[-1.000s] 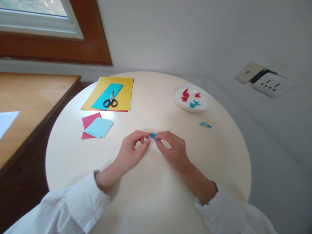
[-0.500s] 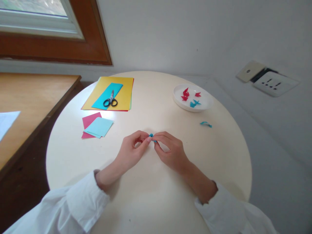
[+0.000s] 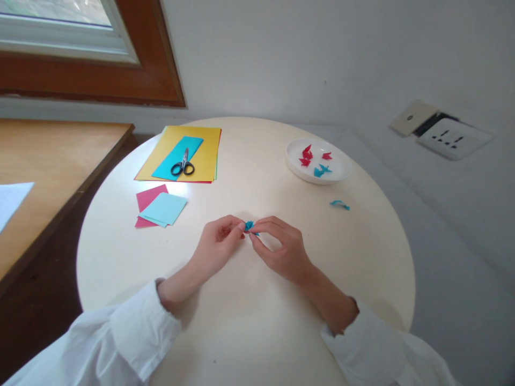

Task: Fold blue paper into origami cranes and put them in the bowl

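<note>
Between my fingertips is a small folded piece of blue paper [image 3: 249, 225], partly covered by the fingers. My left hand [image 3: 219, 242] pinches its left side with thumb and forefinger. From the right, my right hand [image 3: 284, 247] grips the same piece, its thumb and fingertips closed around the edge. Both hands are just above the middle of the round white table [image 3: 249, 332]. Off to the right lies a thin curled strip of blue paper [image 3: 340, 205]. A white dish [image 3: 295, 170] beyond it holds several small folded paper pieces, red [image 3: 306, 153] and blue [image 3: 322, 170].
Black-handled scissors [image 3: 183, 167] lie on a blue paper strip [image 3: 189, 146], over large yellow sheets [image 3: 209, 145] at the back left. Nearer are pink [image 3: 148, 195] and light blue paper squares [image 3: 167, 208]. A wooden desk [image 3: 60, 155] stands left; a wall socket [image 3: 454, 136] is at right.
The thumbs have shifted slightly on the folded blue paper, and more of it shows between my fingers now. Everything else on the table has stayed in place.
</note>
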Motion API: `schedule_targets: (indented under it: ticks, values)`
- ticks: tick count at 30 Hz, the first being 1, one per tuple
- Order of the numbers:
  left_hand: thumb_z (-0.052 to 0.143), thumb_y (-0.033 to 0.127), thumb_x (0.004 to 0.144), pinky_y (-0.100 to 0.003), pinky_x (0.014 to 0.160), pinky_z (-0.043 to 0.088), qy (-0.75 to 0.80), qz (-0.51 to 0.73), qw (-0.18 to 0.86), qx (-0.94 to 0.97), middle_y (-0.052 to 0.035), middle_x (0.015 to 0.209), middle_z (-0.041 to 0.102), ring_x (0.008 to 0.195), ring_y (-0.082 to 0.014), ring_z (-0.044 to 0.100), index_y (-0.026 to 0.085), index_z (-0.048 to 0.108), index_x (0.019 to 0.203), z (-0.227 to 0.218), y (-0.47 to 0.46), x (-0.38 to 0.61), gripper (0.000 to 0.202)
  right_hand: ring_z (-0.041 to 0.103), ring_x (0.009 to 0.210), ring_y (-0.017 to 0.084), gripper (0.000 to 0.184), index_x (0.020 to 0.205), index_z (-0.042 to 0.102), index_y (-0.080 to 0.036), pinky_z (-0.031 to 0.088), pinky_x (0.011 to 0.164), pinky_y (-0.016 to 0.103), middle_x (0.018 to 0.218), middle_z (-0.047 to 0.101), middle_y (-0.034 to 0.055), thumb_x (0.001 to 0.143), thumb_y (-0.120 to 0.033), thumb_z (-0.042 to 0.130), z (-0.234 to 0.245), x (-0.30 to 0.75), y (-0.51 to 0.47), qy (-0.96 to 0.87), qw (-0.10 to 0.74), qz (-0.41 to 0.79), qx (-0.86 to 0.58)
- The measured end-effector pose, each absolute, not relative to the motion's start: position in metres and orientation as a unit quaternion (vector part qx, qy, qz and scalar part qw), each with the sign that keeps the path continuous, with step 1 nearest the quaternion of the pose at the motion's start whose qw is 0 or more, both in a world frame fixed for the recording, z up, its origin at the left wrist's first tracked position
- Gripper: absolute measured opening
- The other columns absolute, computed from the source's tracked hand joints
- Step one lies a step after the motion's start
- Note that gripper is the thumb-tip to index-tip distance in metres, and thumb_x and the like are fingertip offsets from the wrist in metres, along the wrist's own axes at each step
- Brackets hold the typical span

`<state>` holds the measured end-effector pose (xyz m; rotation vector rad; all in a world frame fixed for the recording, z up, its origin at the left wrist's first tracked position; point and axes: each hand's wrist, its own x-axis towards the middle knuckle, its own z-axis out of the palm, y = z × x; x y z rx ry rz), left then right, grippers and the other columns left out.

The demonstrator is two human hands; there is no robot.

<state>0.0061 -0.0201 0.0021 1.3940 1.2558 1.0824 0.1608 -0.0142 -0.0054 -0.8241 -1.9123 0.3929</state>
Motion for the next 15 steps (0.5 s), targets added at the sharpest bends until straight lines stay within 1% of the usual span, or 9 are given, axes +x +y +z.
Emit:
schedule_targets:
  ticks: [9, 15]
  values:
    - [0.054, 0.027, 0.070, -0.024, 0.058, 0.043, 0.522, 0.427, 0.506, 0.538, -0.0016, 0.060, 0.064, 0.060, -0.0140, 0.057, 0.015, 0.064, 0.064, 0.0069, -0.0175, 0.0052, 0.016, 0.065, 0.072, 0.014, 0.012, 0.078, 0.059, -0.020, 0.054, 0.068, 0.027, 0.077, 0.067, 0.0051, 0.077, -0.008, 0.056, -0.0084, 0.1609, -0.0137, -0.789, 0.493, 0.159, -0.330]
    - [0.056, 0.028, 0.069, -0.026, 0.059, 0.043, 0.512, 0.414, 0.533, 0.531, -0.0018, 0.057, 0.063, 0.058, -0.0142, 0.056, 0.015, 0.064, 0.062, 0.0065, -0.0161, 0.0034, 0.017, 0.065, 0.071, 0.014, 0.012, 0.077, 0.058, -0.021, 0.054, 0.066, 0.027, 0.076, 0.067, 0.0038, 0.077, -0.010, 0.056, -0.0079, 0.1621, -0.0147, -0.794, 0.487, 0.155, -0.329]
